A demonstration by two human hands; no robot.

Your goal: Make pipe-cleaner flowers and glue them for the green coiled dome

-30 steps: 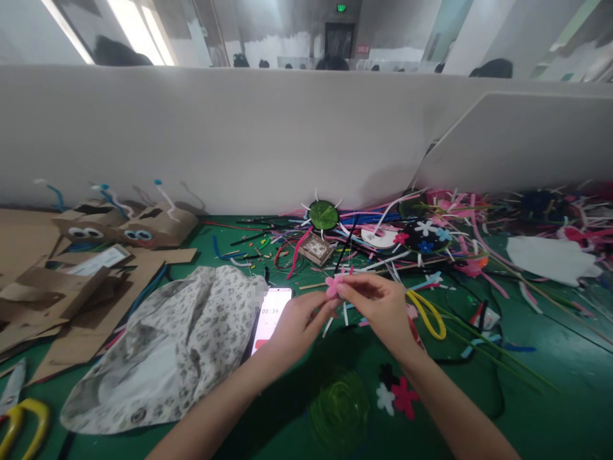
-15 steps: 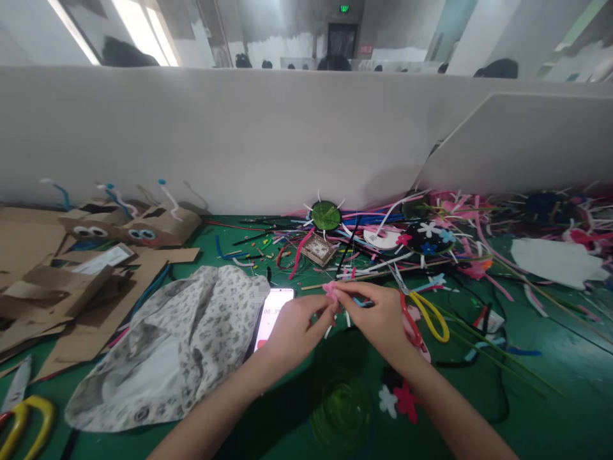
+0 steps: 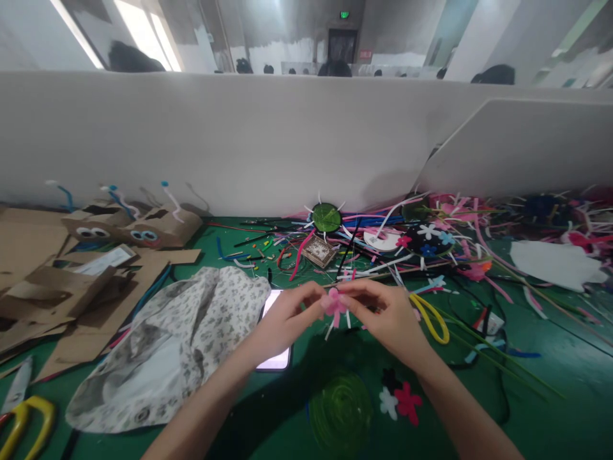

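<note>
A small pink felt flower [image 3: 334, 301] is pinched between my left hand [image 3: 282, 319] and my right hand [image 3: 385, 315] above the green table top [image 3: 550, 396]. Both hands grip it with the fingertips, left from the left side and right from the right. Short white strips hang just under the flower. Below my hands lies a translucent green spiral disc [image 3: 341, 412], with black, white and red felt flowers [image 3: 400, 402] beside it. A phone [image 3: 275, 332] with a lit screen lies partly under my left hand.
A floral cloth [image 3: 167, 358] lies at the left, with cardboard figures with googly eyes [image 3: 134, 233] behind it. Yellow-handled scissors [image 3: 431, 316] lie right of my right hand; another pair [image 3: 23, 415] sits at the bottom left. Pipe cleaners and felt scraps [image 3: 431, 243] crowd the back right, against a white partition [image 3: 239, 140].
Both hands have drawn slightly toward me with the pink flower. The flower is now turned to face the camera, and my left hand covers more of the phone.
</note>
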